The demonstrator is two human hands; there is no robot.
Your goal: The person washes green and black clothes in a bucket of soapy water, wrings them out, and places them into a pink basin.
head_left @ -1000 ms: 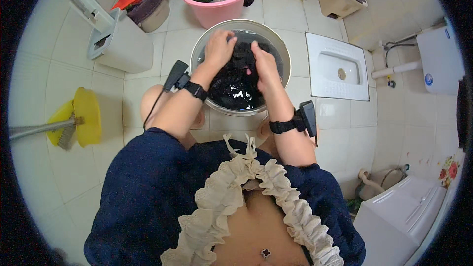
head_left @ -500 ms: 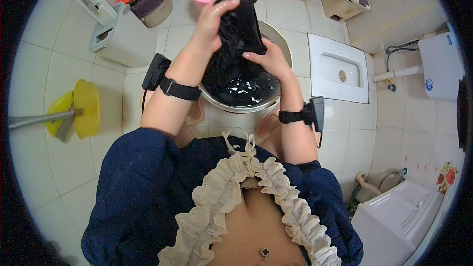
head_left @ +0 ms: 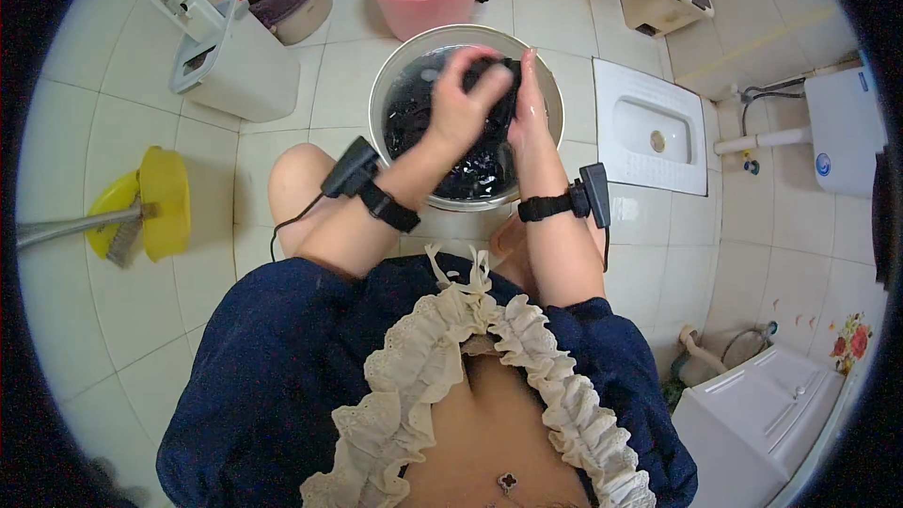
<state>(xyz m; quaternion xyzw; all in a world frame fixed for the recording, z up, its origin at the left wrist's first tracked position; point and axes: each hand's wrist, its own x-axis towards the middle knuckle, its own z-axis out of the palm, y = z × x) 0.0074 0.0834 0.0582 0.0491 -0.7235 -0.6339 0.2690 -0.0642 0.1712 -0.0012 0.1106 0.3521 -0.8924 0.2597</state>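
A metal basin (head_left: 380, 85) of dark water stands on the floor between my feet, with black wet fabric (head_left: 414, 127) lying in it. Above its right half, a bunched black garment (head_left: 509, 85) is pressed between my two hands; its exact kind cannot be made out. My left hand (head_left: 463, 99) curls over it from the left, its fingers slightly smeared by motion. On the other side, my right hand (head_left: 530, 102) supports the garment against its palm, fingers pointing away from me.
Beyond the basin stands a pink tub (head_left: 423, 7) of dark green and black clothes. A squat toilet (head_left: 657, 132) lies to the right. On the left are a white bin (head_left: 254, 75), a mop bucket (head_left: 299, 14) and a yellow dustpan (head_left: 165, 207). A beige bin (head_left: 649, 5) sits far right.
Both hands have come down and right with the black garment, from in front of the pink tub to low over the basin. The garment, hanging long before, is now bunched between them.
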